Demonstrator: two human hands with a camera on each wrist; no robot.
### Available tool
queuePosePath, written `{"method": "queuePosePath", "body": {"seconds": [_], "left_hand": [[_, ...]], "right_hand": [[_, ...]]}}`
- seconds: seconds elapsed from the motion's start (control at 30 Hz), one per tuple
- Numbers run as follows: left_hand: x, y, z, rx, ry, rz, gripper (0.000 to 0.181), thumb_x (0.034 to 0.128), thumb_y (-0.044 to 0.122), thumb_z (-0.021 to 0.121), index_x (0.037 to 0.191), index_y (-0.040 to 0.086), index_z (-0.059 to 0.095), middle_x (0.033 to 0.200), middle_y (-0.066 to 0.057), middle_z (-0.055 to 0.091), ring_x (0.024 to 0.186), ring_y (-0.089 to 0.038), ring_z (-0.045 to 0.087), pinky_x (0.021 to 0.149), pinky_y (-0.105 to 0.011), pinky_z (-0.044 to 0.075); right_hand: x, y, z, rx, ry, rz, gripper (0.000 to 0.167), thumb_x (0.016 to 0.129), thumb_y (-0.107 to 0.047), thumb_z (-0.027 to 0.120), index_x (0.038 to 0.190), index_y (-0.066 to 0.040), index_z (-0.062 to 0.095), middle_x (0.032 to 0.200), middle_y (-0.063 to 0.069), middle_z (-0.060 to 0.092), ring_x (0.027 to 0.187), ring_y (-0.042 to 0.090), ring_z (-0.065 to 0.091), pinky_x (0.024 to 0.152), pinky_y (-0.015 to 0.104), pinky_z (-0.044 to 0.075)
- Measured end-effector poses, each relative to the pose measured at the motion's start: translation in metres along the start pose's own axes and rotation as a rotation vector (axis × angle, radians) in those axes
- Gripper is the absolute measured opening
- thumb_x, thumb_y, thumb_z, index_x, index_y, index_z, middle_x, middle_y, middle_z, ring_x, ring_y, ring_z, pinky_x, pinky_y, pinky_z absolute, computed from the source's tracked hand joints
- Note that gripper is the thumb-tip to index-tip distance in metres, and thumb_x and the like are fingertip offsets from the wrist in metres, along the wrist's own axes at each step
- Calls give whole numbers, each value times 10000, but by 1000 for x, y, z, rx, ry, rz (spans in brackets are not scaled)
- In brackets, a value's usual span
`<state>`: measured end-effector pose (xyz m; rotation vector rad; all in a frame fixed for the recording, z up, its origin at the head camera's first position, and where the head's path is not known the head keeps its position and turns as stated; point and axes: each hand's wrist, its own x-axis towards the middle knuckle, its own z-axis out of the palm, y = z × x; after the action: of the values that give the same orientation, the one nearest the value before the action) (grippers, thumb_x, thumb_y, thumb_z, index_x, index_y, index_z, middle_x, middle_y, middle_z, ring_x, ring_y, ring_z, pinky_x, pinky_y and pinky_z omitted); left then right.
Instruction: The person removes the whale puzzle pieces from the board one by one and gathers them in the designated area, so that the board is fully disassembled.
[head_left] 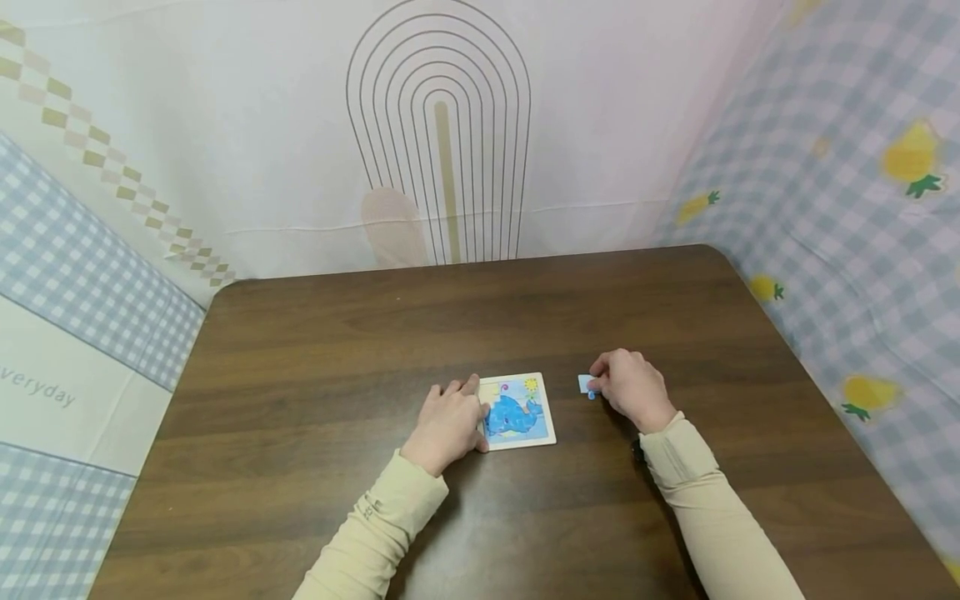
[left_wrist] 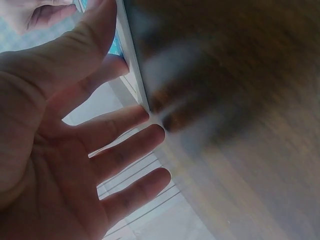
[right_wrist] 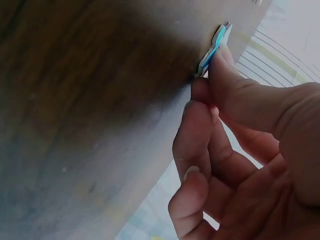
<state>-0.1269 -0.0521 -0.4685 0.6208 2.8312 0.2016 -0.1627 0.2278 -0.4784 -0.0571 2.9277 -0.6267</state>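
Observation:
A jigsaw puzzle board (head_left: 550, 417) with a pale rim and a blue whale picture (head_left: 512, 416) lies flat on the table. Its upper left corner inside the rim looks pale beige. My left hand (head_left: 447, 422) rests at the board's left side, index finger on it and thumb by its near left corner. The other fingers are extended and spread in the left wrist view. To the right of the board, my right hand (head_left: 633, 387) pinches a light blue jigsaw piece (head_left: 585, 384) between thumb and index finger. In the right wrist view, the piece (right_wrist: 216, 42) is seen edge-on, close to the tabletop.
The dark brown wooden table (head_left: 337, 333) runs back to a white curtain (head_left: 285, 167) with arch lines. A checked cloth (head_left: 840, 208) with yellow fruit prints hangs on the right, and another checked cloth (head_left: 67, 225) on the left.

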Motion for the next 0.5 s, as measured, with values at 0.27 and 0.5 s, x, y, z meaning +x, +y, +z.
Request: {"method": "queuePosePath", "body": {"seconds": [0.27,0.5], "left_hand": [[0,0,1,-13,1,3,518,729,362,839,1194,167,721,1494,-141,415,1275,-321,462,1000,-527,344],[1,-1,1,5,-4,2,551,717,386,843,1218,200,709,1492,-137,420,1276,-313,461,987,-512,351]], "right_hand": [[-7,-25,11,-218,232,-278,120,788,-74,774,906,-80,757,866,71,692,814,296,644,700,502,453],[-8,-67,30,-183,127,-425,241,851,-221,758,1072,-126,759,935,22,619,873,231,555,731,428,422]]}}
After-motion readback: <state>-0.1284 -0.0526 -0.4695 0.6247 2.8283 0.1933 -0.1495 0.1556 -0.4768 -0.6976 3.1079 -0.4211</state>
